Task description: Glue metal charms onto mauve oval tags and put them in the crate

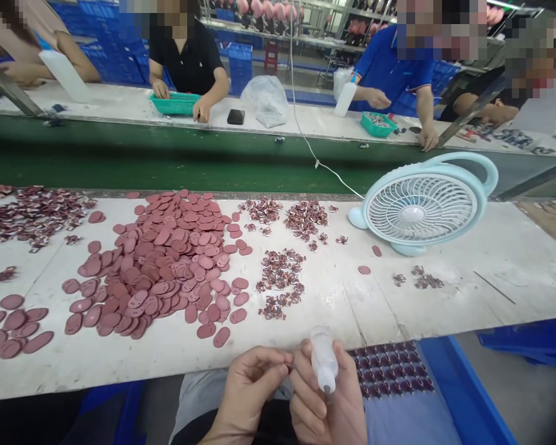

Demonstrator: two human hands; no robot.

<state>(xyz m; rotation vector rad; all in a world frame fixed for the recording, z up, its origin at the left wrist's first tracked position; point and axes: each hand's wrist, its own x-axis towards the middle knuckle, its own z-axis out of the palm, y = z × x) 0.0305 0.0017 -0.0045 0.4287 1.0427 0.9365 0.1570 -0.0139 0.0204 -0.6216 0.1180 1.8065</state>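
My right hand (327, 395) is wrapped round a small translucent squeeze bottle (323, 358), its dark tip pointing down toward me. Close beside it, my left hand (254, 386) pinches something at the fingertips, too small and covered to make out. Both hands are at the table's near edge, fingertips nearly touching. Beyond them lie clusters of small dark red and white pieces (280, 272). A large heap of flat reddish oval pieces (167, 259) spreads to the left.
A light blue fan (412, 213) stands at the right on the white table (324, 309). Rows of dark pieces (389, 371) lie in a blue crate (477, 395) at lower right. Across the green belt (167, 161), several people work with green baskets (176, 104).
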